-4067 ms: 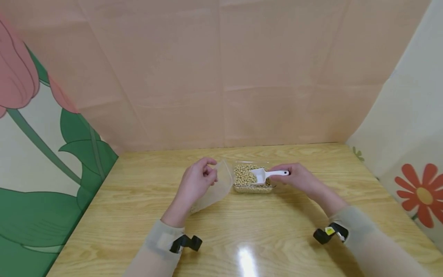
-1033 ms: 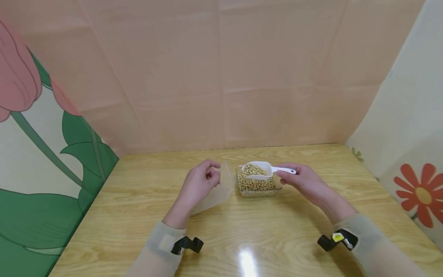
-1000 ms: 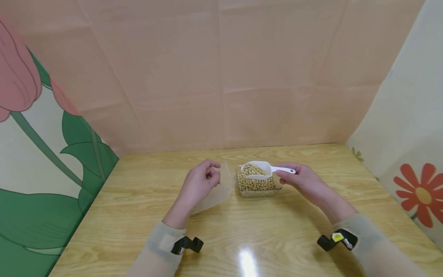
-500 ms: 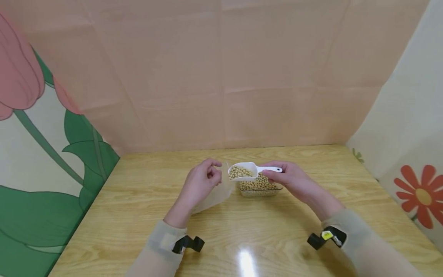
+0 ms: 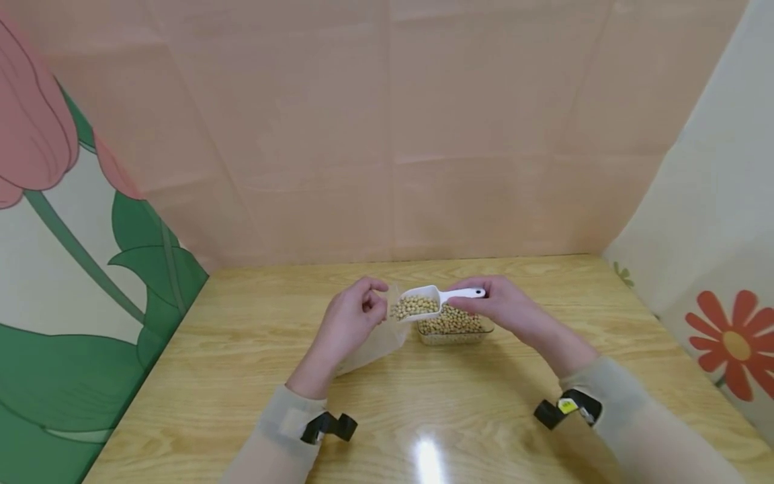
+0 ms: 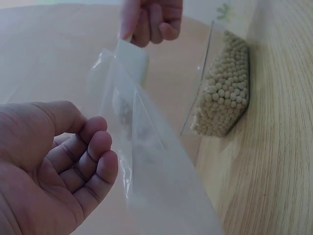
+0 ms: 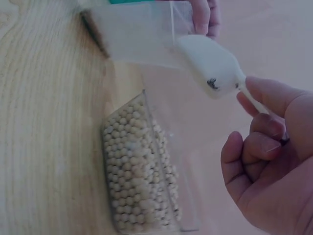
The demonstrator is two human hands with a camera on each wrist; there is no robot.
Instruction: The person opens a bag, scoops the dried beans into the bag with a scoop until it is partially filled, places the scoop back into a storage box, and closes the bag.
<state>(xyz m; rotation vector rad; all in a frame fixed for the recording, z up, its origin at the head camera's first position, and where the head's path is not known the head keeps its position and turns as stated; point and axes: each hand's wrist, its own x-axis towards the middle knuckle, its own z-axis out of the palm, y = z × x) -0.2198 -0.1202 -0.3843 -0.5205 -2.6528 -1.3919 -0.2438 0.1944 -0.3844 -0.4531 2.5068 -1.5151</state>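
Note:
My left hand [image 5: 347,319] pinches the upper edge of a clear plastic bag [image 5: 375,348], which hangs with its mouth toward the right. Between the thumb and fingers of my right hand [image 5: 504,306] is the handle of a white scoop [image 5: 464,293]. Pale yellow soybeans [image 5: 416,306] lie in the scoop, whose front edge is at the bag's mouth. Through the film, the left wrist view shows the scoop's tip and some beans, blurred. Just below and to the right, a clear rectangular container [image 5: 456,339] holds more soybeans. The right wrist view shows the underside of the scoop [image 7: 210,63].
All this is on or over a wooden table [image 5: 484,417]. A pink cloth backdrop [image 5: 387,134] rises behind it, with flower-printed panels at both sides. The container stands close to the bag's right side.
My right hand has dug the scoop into the container, lifted it full of soybeans and moved it left to the bag, its front edge now tipped lower. My left hand has hardly moved.

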